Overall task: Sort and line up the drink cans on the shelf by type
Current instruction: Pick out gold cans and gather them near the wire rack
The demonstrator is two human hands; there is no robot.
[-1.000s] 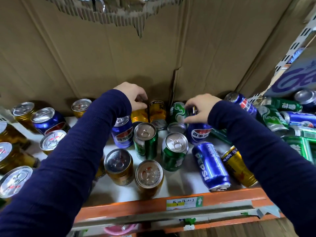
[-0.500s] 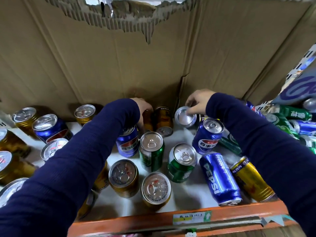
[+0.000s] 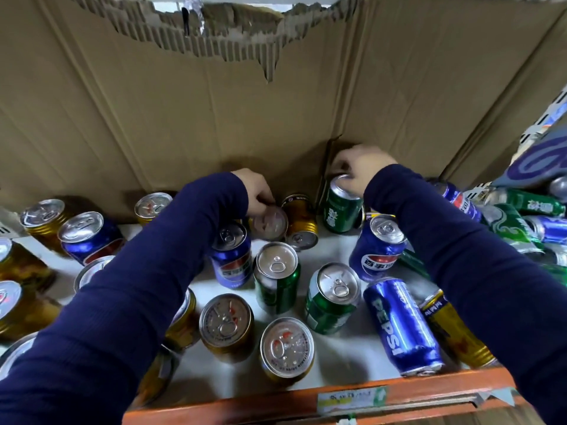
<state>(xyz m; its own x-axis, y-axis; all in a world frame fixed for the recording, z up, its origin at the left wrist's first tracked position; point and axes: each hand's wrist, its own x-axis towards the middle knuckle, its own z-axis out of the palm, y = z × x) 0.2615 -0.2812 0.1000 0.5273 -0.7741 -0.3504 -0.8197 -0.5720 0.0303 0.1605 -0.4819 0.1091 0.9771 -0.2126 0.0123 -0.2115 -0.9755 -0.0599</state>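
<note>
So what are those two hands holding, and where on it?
The right hand grips a green can by its top rim. The left hand holds a blurred gold can near its lid end.

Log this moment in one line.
left hand: holds gold metal can | right hand: grips green metal can by top | status: unsorted

Gold can [image 3: 270, 223] in left hand [image 3: 257, 191]: blurred, print unreadable. Right hand [image 3: 365, 167] covers part of green can [image 3: 342, 210] top. Left sleeve [image 3: 147, 286] half hides lower cans [image 3: 185, 317]. Cans at left edge [image 3: 9, 305] cut off. Shelf label [image 3: 352, 399] too small to read. Blue sign [image 3: 540, 161] cut off too.
</note>
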